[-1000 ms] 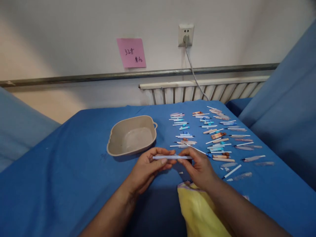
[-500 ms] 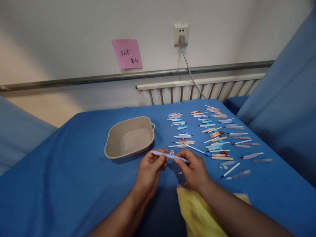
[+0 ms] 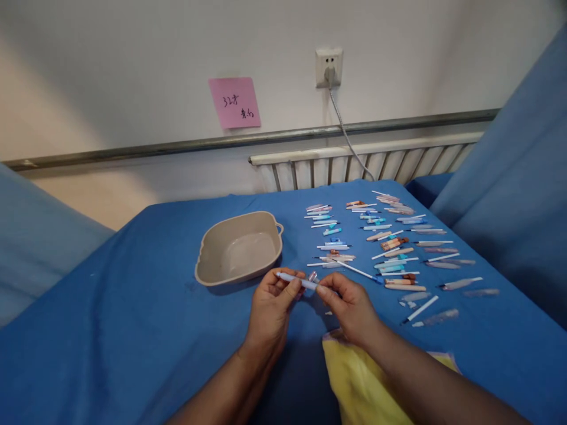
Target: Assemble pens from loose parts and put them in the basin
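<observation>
From the head camera, two bare hands meet over a blue cloth (image 3: 133,330), sharing one pale lavender pen barrel (image 3: 307,284). The left hand (image 3: 270,310) is partly closed, fingers curled beneath and thumb pressed on the barrel; the right hand (image 3: 352,304) pinches its other end between thumb and forefinger. The barrel's long axis runs mostly left to right, slanting down in the frame toward the right hand; which end is the writing tip cannot be told. It bridges the two hands above the cloth. One small clear pinkish piece (image 3: 313,276) shows just behind it, its grip uncertain. One beige basin (image 3: 241,251) sits beyond the left hand. To the right lie dozens of pen parts (image 3: 404,288), too small and overlapped to count exactly. One yellow cloth (image 3: 358,375) lies under the right forearm; one pink note (image 3: 234,103) hangs on the wall.
</observation>
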### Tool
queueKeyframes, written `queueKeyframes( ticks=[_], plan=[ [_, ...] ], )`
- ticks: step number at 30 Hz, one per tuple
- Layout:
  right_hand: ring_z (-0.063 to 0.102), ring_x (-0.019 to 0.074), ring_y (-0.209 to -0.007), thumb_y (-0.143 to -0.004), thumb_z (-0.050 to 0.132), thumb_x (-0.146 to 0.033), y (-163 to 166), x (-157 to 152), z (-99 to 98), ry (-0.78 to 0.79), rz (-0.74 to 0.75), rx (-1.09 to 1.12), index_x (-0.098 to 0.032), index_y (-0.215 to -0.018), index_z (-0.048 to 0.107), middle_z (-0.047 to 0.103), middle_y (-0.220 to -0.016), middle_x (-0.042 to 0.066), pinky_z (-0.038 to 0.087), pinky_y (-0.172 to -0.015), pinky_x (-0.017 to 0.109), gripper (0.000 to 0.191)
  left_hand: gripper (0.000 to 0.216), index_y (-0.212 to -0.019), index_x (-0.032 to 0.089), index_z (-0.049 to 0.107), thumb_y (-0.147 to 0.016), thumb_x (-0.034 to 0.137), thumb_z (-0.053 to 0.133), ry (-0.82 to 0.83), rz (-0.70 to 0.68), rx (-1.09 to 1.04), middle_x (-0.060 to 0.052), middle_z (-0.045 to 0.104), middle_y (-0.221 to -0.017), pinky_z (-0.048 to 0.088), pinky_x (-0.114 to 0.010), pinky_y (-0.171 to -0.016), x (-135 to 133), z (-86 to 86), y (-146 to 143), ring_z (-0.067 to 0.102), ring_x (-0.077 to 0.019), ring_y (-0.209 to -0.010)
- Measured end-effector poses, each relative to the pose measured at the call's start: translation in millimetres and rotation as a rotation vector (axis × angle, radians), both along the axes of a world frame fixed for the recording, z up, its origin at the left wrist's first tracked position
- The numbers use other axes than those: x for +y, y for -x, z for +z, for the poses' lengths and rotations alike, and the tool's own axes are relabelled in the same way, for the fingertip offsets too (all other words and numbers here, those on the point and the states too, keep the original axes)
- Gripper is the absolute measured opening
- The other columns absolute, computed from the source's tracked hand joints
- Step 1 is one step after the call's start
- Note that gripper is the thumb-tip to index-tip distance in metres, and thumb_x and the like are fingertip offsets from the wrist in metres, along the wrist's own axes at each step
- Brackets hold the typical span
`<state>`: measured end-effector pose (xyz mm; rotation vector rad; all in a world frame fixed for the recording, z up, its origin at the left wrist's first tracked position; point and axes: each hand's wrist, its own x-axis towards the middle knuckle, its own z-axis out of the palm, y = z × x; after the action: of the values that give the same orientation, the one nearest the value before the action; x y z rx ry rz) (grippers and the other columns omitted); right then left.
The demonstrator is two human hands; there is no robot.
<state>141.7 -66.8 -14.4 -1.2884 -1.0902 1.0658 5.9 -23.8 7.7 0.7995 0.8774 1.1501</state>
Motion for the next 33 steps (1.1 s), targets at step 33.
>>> queueKeyframes(
  ticks=[33],
  plan=[
    [0.059,0.0111,-0.059,-0.065,0.074,-0.036,-28.6,13.1,17.0,-0.101,0.122,0.421,-0.02,-0.088,0.062,0.062,-0.071,-0.002,0.048,-0.06,0.025,0.031,0.028,-0.088,0.013,0.068,-0.067,0.029,0.077,0.149,-0.481,0.33,-0.007,0.069,-0.078,0.047,-0.022,-0.05,10.8,13.4,5.9,0.056,-0.0092,-0.05]
  ],
)
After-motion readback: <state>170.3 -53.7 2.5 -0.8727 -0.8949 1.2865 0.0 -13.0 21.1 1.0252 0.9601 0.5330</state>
